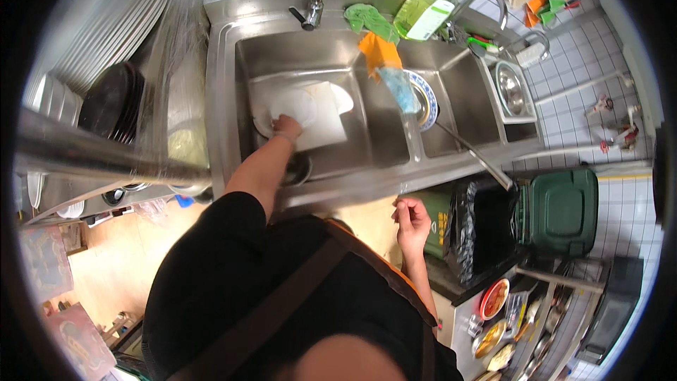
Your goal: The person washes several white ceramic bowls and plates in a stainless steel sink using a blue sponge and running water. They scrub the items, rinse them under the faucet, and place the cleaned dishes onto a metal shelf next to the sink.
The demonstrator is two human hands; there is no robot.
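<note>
My left hand (287, 126) reaches down into the left basin of a stainless steel sink (386, 177), at the edge of a round white plate (296, 106). Its fingertips are hard to make out, so I cannot tell whether they grip the plate. A white square plate (325, 129) and other white dishes lie around it, and a dark round dish (297, 168) sits nearer the basin's front wall. My right hand (411, 219) is raised in front of the sink's edge, fingers curled, thumb near the fingertips; no object shows in it.
Orange (380, 53), green (370, 18) and blue cloths drape near the divider. A blue-rimmed bowl (429, 100) and a long-handled utensil (476, 153) are in the right basin. Behind stand a faucet (313, 13) and soap bottle (426, 8). A lined bin (486, 227) stands right; stacked plates (119, 26) left.
</note>
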